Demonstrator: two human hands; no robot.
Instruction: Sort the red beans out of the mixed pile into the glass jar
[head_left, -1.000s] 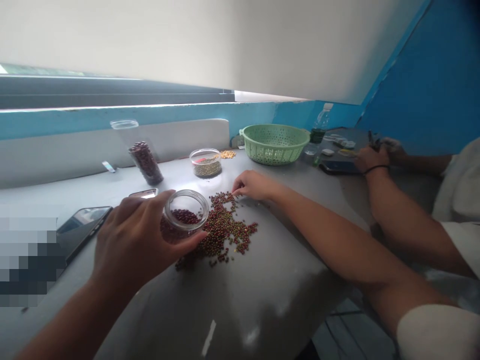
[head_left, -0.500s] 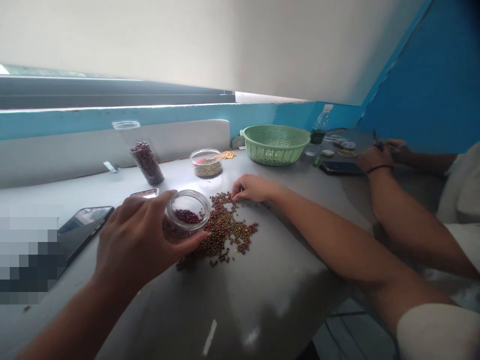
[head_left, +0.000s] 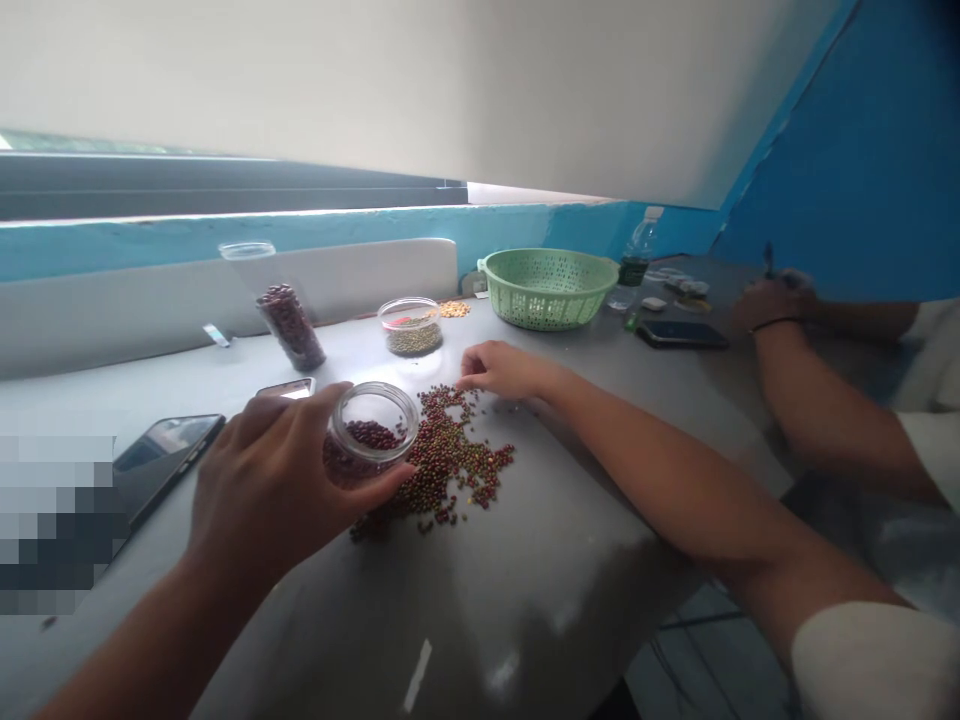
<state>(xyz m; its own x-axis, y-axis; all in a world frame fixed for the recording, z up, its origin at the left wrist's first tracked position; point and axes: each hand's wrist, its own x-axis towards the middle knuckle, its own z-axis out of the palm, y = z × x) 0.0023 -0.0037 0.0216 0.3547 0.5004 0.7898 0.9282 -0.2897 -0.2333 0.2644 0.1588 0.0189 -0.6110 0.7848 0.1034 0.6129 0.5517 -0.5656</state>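
My left hand is wrapped around a clear jar, which tilts with its mouth toward me. Dark red beans lie inside it. Beside and beyond the jar, a loose pile of mixed dark red and green beans spreads over the grey table. At the pile's far edge is my right hand, its fingers curled and pressed together. Anything between those fingertips is too small or hidden to make out.
Behind stand a tall container of dark beans, a round tub of green beans and a green basket. Phones lie at left, another phone at right. A bottle and a co-worker's hands are farther right.
My right hand has lifted slightly away from the pile's far edge. My left hand and the jar stay nearly still. The co-worker's hands have shifted right, away from the phone.
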